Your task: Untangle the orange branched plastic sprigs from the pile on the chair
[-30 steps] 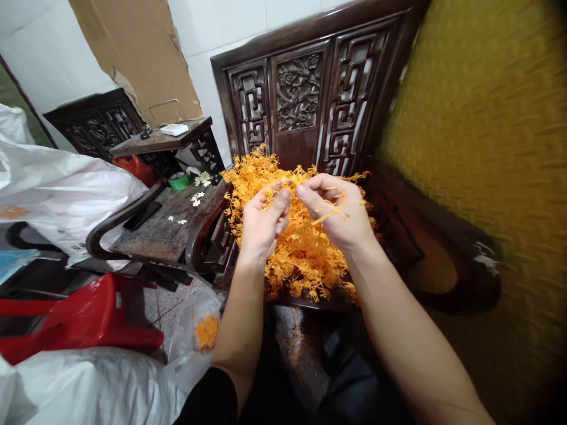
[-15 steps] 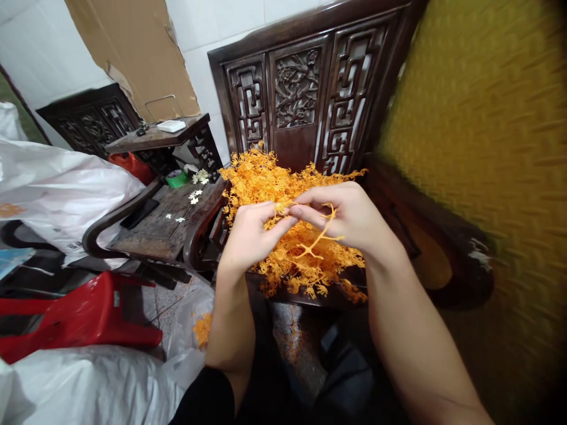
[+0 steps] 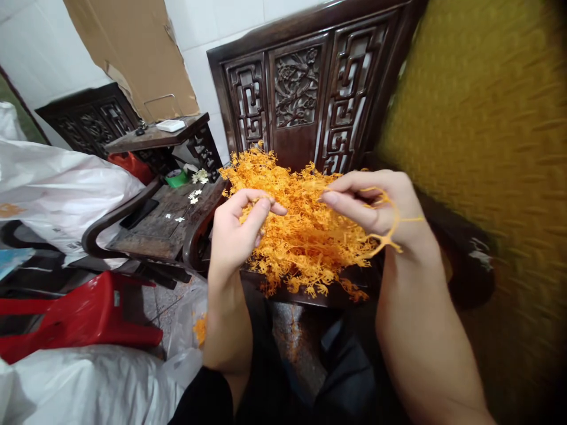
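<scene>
A heap of orange plastic sprigs (image 3: 305, 254) with many small branching tips lies on the dark wooden chair in front of me. Over its right side, my right hand (image 3: 376, 203) pinches a thin orange branching stem (image 3: 392, 233), which curls across the palm and wrist. At the heap's left, my left hand (image 3: 239, 230) is closed with thumb against forefinger. A trace of orange shows by those fingertips, but what they hold is mostly hidden. The two hands are apart.
The chair's carved back (image 3: 296, 85) rises behind the heap. To the left are a side seat (image 3: 146, 236) with green tape (image 3: 176, 178) and white flower-shaped pieces (image 3: 195, 196), a red plastic stool (image 3: 101, 313), and white sacks (image 3: 66, 195). A yellow textured surface (image 3: 487, 118) stands at the right.
My hands were together over the heap and are now apart. The right hand has moved right with the orange stem, and the left hand slightly left.
</scene>
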The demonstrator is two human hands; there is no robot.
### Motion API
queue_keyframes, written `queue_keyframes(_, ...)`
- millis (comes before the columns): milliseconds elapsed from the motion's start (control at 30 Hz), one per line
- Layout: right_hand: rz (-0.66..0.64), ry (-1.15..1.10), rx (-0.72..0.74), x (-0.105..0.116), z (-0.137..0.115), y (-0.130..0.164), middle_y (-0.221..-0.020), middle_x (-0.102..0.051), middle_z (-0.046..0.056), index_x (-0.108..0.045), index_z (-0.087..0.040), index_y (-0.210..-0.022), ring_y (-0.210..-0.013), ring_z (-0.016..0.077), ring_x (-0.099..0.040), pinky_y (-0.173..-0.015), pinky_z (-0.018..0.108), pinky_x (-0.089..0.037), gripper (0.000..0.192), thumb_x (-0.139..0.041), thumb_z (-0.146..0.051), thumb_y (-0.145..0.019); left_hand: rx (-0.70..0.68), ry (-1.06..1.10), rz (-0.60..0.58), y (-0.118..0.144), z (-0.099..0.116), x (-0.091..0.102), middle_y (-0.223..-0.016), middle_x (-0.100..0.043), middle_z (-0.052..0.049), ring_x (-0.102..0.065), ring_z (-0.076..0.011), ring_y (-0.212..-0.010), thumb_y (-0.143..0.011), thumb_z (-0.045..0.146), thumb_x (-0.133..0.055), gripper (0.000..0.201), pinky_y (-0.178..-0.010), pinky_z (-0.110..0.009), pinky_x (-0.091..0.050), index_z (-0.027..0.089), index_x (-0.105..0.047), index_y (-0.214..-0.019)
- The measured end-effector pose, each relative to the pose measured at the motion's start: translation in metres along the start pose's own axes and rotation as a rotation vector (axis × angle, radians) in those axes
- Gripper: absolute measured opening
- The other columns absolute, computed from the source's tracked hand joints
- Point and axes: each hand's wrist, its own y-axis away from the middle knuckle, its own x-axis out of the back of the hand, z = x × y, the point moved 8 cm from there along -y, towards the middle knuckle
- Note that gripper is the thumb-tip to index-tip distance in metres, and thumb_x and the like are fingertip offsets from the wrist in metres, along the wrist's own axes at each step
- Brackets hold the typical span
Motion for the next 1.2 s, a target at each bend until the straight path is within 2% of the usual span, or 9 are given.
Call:
queue_keyframes(133, -0.129, -0.031, 0.033, -0.029, -0.013, -0.003, -0.059, -0.052, -0.003, -0.074, -0.02, -0.079, -0.055, 0.0084, -0.041, -0.052, 0.029, -0.03, 0.022, -0.077, -0.038, -0.091, 0.096, 0.211, 0.035, -0.015, -0.027, -0.012, -0.068, -0.068, 0.001, -0.036, -0.004, -0.038, -0.092, 0.03, -0.073, 0.015, -0.035, -0.019, -0.021, 0.023, -0.077, -0.105)
queue_keyframes(233, -0.156, -0.06, 0.009, -0.038, -0.01, -0.006, -0.058, -0.05, -0.003, -0.072, -0.019, -0.077, -0.054, 0.0082, -0.039, -0.051, 0.028, -0.03, 0.023, -0.076, -0.037, -0.091, 0.134, 0.275, -0.022, -0.02, -0.035, -0.021, -0.064, -0.056, 0.003, -0.033, -0.0039, -0.042, -0.091, 0.041, -0.076, 0.026, -0.037, -0.019, -0.02, 0.026, -0.08, -0.113)
queue_keyframes(367, -0.159, -0.05, 0.027, -0.04, -0.007, -0.008, -0.058, -0.048, -0.005, -0.069, -0.018, -0.075, -0.053, 0.0071, -0.037, -0.052, 0.028, -0.032, 0.02, -0.073, -0.031, -0.091, 0.144, 0.241, -0.153, -0.017, -0.037, -0.031, -0.063, -0.052, 0.002, -0.036, -0.0057, -0.047, -0.083, 0.06, -0.082, 0.041, -0.041, -0.021, -0.022, 0.021, -0.081, -0.098)
queue_keyframes(700, -0.089, 0.024, 0.23, -0.042, -0.018, -0.007, -0.053, -0.049, -0.004, -0.065, -0.018, -0.065, -0.048, 0.0073, -0.04, -0.05, 0.028, -0.031, 0.022, -0.07, -0.021, -0.086, 0.071, 0.071, -0.224, -0.006, -0.016, -0.027, -0.055, -0.051, 0.003, -0.039, -0.0065, -0.049, -0.089, 0.046, -0.081, 0.037, -0.047, -0.023, -0.031, 0.018, -0.067, -0.069)
queue_keyframes(767, 0.032, -0.04, 0.199, -0.023, -0.003, -0.008, -0.054, -0.052, -0.003, -0.065, -0.019, -0.064, -0.049, 0.0084, -0.043, -0.05, 0.028, -0.031, 0.022, -0.073, -0.022, -0.085, 0.082, 0.173, -0.207, -0.002, -0.007, -0.015, -0.052, -0.048, 0.005, -0.034, -0.0045, -0.043, -0.09, 0.04, -0.081, 0.034, -0.042, -0.022, -0.025, 0.018, -0.066, -0.068)
queue_keyframes(867, 0.356, -0.199, 0.137, 0.019, 0.023, -0.004, -0.059, -0.06, 0.001, -0.072, -0.02, -0.068, -0.051, 0.0103, -0.046, -0.049, 0.03, -0.03, 0.02, -0.075, -0.026, -0.086, 0.046, 0.376, -0.076, 0.001, 0.004, 0.011, -0.05, -0.048, 0.005, -0.03, -0.0021, -0.036, -0.09, 0.032, -0.079, 0.03, -0.035, -0.02, -0.015, 0.018, -0.064, -0.068)
queue_keyframes(933, 0.407, -0.249, 0.093, 0.027, 0.031, -0.004, -0.06, -0.062, 0.001, -0.077, -0.021, -0.075, -0.047, 0.0092, -0.043, -0.047, 0.029, -0.027, 0.017, -0.078, -0.034, -0.087, 0.023, 0.41, -0.018, 0.0, 0.005, 0.018, -0.054, -0.056, 0.003, -0.036, -0.0021, -0.035, -0.091, 0.032, -0.077, 0.025, -0.033, -0.019, -0.015, 0.018, -0.068, -0.073)
queue_keyframes(1100, 0.165, -0.223, 0.014, -0.002, 0.018, -0.009, -0.075, -0.07, -0.001, -0.079, -0.022, -0.09, -0.057, 0.0086, -0.054, -0.05, 0.025, -0.041, 0.024, -0.094, -0.032, -0.073, 0.092, 0.375, -0.078, -0.01, -0.013, -0.008, -0.073, -0.074, -0.002, -0.049, -0.0032, -0.035, -0.091, 0.03, -0.074, 0.013, -0.032, -0.017, -0.02, 0.017, -0.076, -0.092)
queue_keyframes(1200, 0.071, -0.261, 0.013, -0.015, 0.011, -0.007, -0.078, -0.069, -0.003, -0.077, -0.026, -0.107, -0.058, 0.0078, -0.052, -0.051, 0.024, -0.041, 0.036, -0.093, -0.027, -0.074, 0.122, 0.338, -0.063, -0.014, -0.023, -0.015, -0.08, -0.075, -0.002, -0.047, -0.0022, -0.037, -0.09, 0.025, -0.071, 0.011, -0.033, -0.017, -0.022, 0.019, -0.077, -0.098)
